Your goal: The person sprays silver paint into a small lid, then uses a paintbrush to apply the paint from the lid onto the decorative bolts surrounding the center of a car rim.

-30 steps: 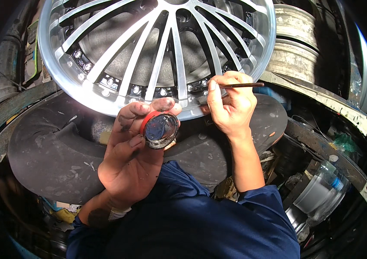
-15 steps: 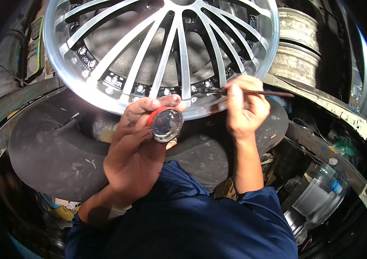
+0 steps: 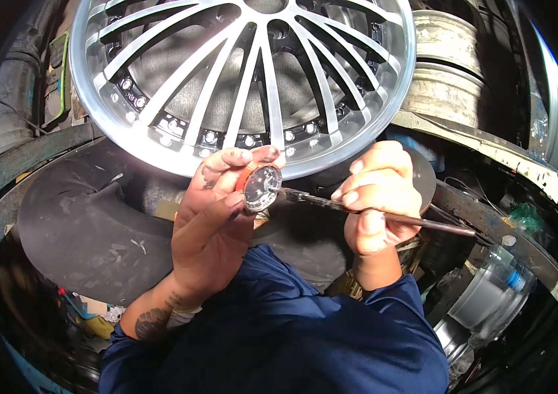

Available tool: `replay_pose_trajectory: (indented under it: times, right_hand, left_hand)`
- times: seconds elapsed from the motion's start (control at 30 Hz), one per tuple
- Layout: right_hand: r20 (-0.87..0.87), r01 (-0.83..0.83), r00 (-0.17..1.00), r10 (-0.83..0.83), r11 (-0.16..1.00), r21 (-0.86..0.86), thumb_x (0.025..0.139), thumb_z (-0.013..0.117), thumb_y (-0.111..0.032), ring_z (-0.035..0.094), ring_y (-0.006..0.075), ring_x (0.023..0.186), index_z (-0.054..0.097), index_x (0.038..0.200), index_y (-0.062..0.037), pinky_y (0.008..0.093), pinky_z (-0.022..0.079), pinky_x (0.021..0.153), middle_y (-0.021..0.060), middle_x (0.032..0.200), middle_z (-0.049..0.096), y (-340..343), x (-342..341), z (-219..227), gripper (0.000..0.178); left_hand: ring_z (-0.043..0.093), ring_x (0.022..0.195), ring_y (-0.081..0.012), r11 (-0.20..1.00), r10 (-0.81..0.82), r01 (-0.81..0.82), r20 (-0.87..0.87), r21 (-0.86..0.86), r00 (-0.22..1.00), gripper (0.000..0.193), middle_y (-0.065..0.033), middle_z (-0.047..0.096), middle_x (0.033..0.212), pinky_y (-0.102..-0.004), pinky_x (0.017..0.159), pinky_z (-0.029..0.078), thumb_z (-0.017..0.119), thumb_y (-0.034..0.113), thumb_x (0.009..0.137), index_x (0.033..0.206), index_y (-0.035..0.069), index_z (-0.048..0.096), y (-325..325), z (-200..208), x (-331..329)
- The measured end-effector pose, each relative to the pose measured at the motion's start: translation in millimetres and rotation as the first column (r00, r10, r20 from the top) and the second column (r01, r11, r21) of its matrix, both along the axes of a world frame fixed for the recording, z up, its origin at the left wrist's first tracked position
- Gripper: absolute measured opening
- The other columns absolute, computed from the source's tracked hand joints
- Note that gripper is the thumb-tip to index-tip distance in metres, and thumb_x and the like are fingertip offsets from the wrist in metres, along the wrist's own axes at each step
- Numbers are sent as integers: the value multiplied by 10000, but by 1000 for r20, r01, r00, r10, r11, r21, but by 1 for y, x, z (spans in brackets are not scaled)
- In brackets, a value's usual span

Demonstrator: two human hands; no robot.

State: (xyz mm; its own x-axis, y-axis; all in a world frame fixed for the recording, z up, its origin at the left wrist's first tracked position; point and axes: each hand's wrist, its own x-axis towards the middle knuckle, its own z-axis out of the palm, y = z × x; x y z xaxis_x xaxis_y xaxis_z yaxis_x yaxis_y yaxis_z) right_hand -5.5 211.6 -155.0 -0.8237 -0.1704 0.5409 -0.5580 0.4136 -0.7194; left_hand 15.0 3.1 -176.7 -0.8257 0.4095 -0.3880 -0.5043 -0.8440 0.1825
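Observation:
My left hand (image 3: 210, 213) is closed around a small red-rimmed round lid (image 3: 263, 189), tilted so its inside, smeared with dark paint, faces right. A thin dark paintbrush (image 3: 390, 215) sits pinched in my right hand (image 3: 384, 197); its tip touches the inside of the lid. Just beyond both hands lies a large wheel rim (image 3: 239, 92) with silver spokes and a polished outer lip. Black gaps between the spokes hold shiny bolts along the inner edge. My left fingertips are close to the rim's near lip; whether they touch it I cannot tell.
Stacked worn wheel rims (image 3: 446, 65) stand at the far right. A clear plastic bottle (image 3: 505, 272) lies by a silver rim (image 3: 482, 299) at the lower right. My dark-trousered leg (image 3: 75, 223) is bent under the wheel's near side. Metal frame bars (image 3: 29, 157) run along both sides.
My right hand has drawn the brush back from the wheel's bolts toward me, bringing its tip into the lid. The lid has turned slightly toward the brush.

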Motion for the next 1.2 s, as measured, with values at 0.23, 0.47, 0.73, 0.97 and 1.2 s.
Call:
replay_pose_trajectory:
  times: [0.23, 0.47, 0.73, 0.97, 1.2]
  right_hand:
    - [38, -17, 999, 12, 994, 112, 858, 592, -289, 538, 219, 752, 633, 704, -74, 359, 424, 740, 43, 627, 640, 0, 1, 3, 268]
    - [-16, -12, 1000, 14, 987, 159, 870, 569, -278, 531, 219, 728, 613, 733, -75, 361, 430, 728, 39, 630, 634, 0, 0, 1, 249]
    - [-47, -4, 999, 12, 986, 166, 867, 561, -252, 531, 219, 729, 608, 741, -68, 358, 432, 720, 45, 620, 627, 1, -1, 0, 228]
    - [-50, -13, 999, 21, 987, 157, 841, 560, -234, 529, 223, 734, 609, 748, -60, 356, 438, 724, 52, 617, 622, 1, -1, -2, 203]
    - [-27, -17, 999, 22, 987, 163, 883, 536, -234, 525, 222, 725, 597, 765, -56, 358, 435, 726, 63, 624, 615, 2, -1, -2, 223]
  left_hand:
    - [452, 1316, -291, 1000, 3, -3, -16, 0, 1000, 438, -276, 356, 1447, -405, 1071, 409, 471, 26, 924, 1329, -10, 309, 3, -1, 0]
    - [478, 1287, -285, 1000, -3, 3, 8, -9, 1000, 447, -274, 362, 1441, -402, 1071, 407, 483, 24, 919, 1328, -12, 306, 2, 1, 0]
    - [462, 1303, -288, 1000, -13, 13, -13, -7, 1000, 439, -274, 358, 1443, -408, 1084, 395, 482, 22, 922, 1324, -15, 309, 2, 0, -1]
    - [460, 1307, -289, 1000, -6, 6, -5, 3, 1000, 430, -275, 367, 1439, -411, 1089, 391, 478, 18, 924, 1321, -16, 316, 2, 1, 0]
    - [459, 1309, -289, 1000, -11, 11, -17, -8, 1000, 417, -277, 380, 1431, -390, 1090, 391, 480, 14, 921, 1308, -15, 326, 2, 0, 0]
